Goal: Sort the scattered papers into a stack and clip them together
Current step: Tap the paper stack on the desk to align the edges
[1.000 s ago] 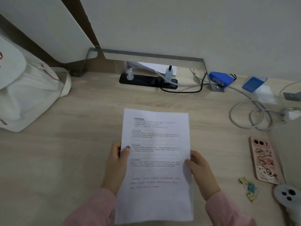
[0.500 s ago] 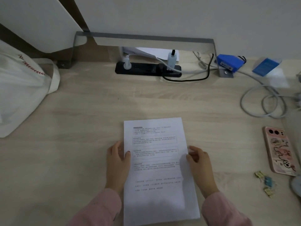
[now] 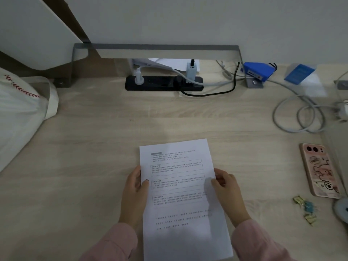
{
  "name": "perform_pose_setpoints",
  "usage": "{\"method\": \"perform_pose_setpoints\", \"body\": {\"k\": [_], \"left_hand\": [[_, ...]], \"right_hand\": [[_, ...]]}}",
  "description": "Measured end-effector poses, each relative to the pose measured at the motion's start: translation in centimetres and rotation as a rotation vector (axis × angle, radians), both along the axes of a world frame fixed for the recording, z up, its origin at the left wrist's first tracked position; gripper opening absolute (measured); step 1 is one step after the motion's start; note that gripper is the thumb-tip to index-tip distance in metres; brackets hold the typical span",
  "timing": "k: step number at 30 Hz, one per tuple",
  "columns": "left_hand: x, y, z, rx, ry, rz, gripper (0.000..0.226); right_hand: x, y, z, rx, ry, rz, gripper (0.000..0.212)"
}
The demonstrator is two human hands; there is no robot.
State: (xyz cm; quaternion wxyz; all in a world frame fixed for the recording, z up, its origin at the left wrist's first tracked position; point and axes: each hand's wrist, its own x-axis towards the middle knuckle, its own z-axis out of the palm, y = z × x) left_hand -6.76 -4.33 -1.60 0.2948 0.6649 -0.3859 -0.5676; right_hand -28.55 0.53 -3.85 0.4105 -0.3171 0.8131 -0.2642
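Observation:
A stack of white printed papers [image 3: 180, 196] is held upright-facing in front of me over the wooden desk [image 3: 94, 147]. My left hand [image 3: 134, 194] grips its left edge, thumb on the front of the sheet. My right hand [image 3: 228, 193] grips the right edge, thumb on the front as well. How many sheets are in the stack cannot be told. Several small binder clips [image 3: 306, 210], yellow and teal, lie on the desk to the right, apart from both hands.
A phone in a pink case [image 3: 320, 170] lies at the right, with a coiled grey cable [image 3: 299, 113] behind it. A black power strip [image 3: 163, 82] sits at the back under a grey stand. A white cloth bag [image 3: 20, 110] fills the left.
The papers and both hands have drawn back toward me and the sheet's top edge has tilted slightly right. The view shifted, so the desk items slid right.

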Motion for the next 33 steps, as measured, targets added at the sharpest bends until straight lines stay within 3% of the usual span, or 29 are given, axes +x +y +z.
{"method": "perform_pose_setpoints", "body": {"k": [19, 33], "left_hand": [[-0.3, 0.6, 0.4, 0.015, 0.049, 0.022, 0.04], [1.2, 3.9, 0.2, 0.108, 0.118, 0.109, 0.039]], "right_hand": [[0.7, 1.8, 0.8, -0.037, -0.042, -0.041, 0.031], [2.1, 5.0, 0.8, -0.078, -0.09, -0.124, 0.044]]}}
